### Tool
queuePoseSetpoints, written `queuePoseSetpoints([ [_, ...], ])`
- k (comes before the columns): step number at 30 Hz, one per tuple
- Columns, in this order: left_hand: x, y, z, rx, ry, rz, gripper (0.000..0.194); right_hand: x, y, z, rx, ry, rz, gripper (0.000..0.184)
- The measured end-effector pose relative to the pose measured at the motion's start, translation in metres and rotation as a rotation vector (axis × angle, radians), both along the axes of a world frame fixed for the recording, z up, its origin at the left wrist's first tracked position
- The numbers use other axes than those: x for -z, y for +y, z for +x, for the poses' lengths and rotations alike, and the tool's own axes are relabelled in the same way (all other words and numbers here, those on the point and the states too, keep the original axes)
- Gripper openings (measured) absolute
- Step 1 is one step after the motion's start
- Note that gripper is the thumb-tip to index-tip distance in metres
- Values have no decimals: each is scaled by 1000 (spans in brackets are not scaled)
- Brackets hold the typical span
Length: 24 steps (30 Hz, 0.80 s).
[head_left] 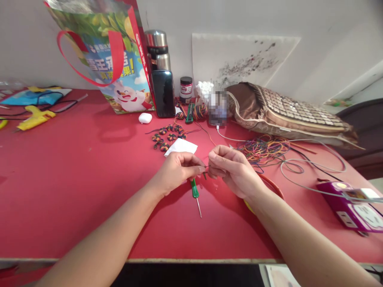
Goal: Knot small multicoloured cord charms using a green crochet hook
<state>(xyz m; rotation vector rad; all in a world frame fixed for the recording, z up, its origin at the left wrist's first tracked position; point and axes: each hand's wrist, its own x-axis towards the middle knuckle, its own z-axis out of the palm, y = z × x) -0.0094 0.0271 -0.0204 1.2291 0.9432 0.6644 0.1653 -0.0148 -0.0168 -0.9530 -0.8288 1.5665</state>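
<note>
My left hand [178, 170] and my right hand [231, 167] meet over the middle of the red table [74, 183], fingertips pinched together on a thin dark cord [206, 166] stretched between them. A green-handled pointed tool [196, 194] sticks out downward from under my left hand, and the fingers appear to hold it. Just beyond the hands lie a white paper slip [181, 146] and several small multicoloured woven knots [167, 134]. A heap of coloured cords [263, 148] sits to the right of my right hand.
At the back stand a printed gift bag [107, 56], a steel flask [157, 50], a black phone [163, 93], a small jar [186, 87] and a brown beaded cushion [287, 111]. A yellow glue gun [35, 116] lies far left, a purple power strip [353, 203] with cables right.
</note>
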Motion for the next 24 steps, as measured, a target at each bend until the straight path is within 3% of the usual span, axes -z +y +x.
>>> queuePoseSetpoints([
  [5,-1,0,0,-2,-105,79,14,3,2,1,14,-89,34,42],
  [11,2,2,-1,-111,-136,125,23,7,2,0,16,-109,41,34],
  [16,2,2,0,-87,-147,174,15,6,3,0,26,-79,26,30],
  [24,0,-1,-1,-106,-85,171,21,9,4,-3,-22,-107,-19,36],
])
